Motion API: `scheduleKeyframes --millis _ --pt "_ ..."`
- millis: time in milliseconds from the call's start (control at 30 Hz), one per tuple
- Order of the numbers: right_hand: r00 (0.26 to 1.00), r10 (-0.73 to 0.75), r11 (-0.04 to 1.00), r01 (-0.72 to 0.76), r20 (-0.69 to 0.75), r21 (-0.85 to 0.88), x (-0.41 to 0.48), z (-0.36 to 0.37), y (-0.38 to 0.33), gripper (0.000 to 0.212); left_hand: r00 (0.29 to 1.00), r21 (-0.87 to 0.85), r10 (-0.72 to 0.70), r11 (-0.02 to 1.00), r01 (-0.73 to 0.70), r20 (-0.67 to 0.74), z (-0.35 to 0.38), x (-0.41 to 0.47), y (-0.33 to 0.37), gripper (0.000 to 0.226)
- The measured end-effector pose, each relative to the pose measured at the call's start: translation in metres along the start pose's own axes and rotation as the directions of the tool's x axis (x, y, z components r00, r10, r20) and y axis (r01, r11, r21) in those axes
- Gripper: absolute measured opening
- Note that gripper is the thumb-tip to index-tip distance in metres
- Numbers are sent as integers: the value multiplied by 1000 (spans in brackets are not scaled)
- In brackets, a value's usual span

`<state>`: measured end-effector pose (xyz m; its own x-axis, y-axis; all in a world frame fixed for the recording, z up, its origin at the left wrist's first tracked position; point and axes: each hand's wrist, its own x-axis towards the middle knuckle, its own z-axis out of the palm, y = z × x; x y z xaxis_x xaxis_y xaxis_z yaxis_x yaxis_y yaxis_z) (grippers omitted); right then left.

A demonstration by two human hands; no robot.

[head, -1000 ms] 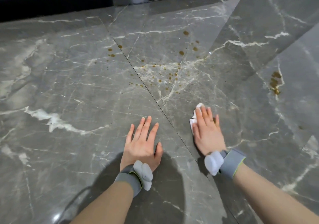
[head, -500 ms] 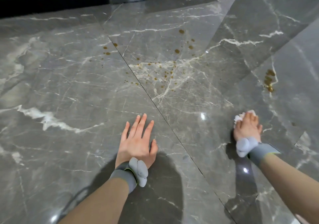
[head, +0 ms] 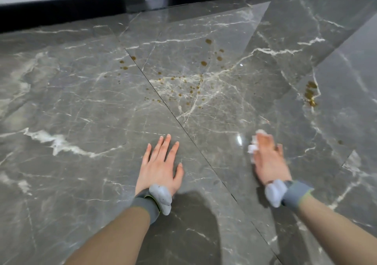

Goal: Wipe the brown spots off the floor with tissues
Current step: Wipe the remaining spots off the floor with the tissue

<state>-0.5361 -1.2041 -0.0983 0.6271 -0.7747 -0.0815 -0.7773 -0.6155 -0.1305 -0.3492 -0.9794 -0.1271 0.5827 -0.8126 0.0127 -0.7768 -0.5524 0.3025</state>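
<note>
Brown spots [head: 189, 89] are scattered over the grey marble floor [head: 81, 105] ahead of me, with bigger drops [head: 204, 62] farther back and a few [head: 124, 64] to the left of the tile joint. A denser brown patch [head: 311, 93] lies at the right, and a single dot [head: 340, 142] sits near my right hand. My right hand [head: 269, 160], blurred by motion, presses a crumpled white tissue [head: 252, 148] flat against the floor under its fingers. My left hand [head: 161, 164] lies flat on the floor with fingers spread, holding nothing.
A black skirting strip [head: 61, 13] under a white wall runs along the far edge of the floor. A diagonal tile joint [head: 183, 128] passes between my hands. Both wrists carry grey bands with white sensor pods.
My right hand swept the tissue to the right across the floor and has now come partway back to the left. The left hand has stayed planted.
</note>
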Motion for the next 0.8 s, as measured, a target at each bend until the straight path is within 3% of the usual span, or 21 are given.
scheduleKeyframes --millis 100,167,233,333,433,500,600,667,733,800 --pt "909 414 908 -416 44 52 6 -12 35 52 1000 -11 -20 1000 20 22 -6 2 4 64" --pt "875 482 872 -484 47 76 17 -9 17 54 999 -75 -35 997 34 -9 -15 9 0 76" --pt "939 342 938 -344 35 47 26 1 -26 54 999 -117 -36 993 33 -23 -28 19 -27 81" --pt "997 -53 998 51 52 34 32 20 -125 55 967 -72 -186 982 176 -176 -54 27 -98 57" --pt "935 -352 935 348 48 67 20 37 -221 56 907 57 -385 915 399 -169 -58 20 -154 53" --pt "872 -485 871 475 63 122 14 43 -247 54 912 69 -386 915 397 -137 -54 15 -166 64" --pt "788 -608 794 602 92 90 27 41 -222 57 920 60 -369 923 379 -130 -51 15 -170 68" --pt "882 -468 884 466 48 44 51 38 -182 61 914 57 -374 921 386 -156 -51 16 -173 68" --pt "988 -155 988 156 -13 16 69 28 -134 56 907 57 -387 914 401 -164 -49 11 -169 64" --pt "990 141 990 -141 -16 14 91 20 -104 51 908 52 -389 914 401 -156 -47 19 -174 61"
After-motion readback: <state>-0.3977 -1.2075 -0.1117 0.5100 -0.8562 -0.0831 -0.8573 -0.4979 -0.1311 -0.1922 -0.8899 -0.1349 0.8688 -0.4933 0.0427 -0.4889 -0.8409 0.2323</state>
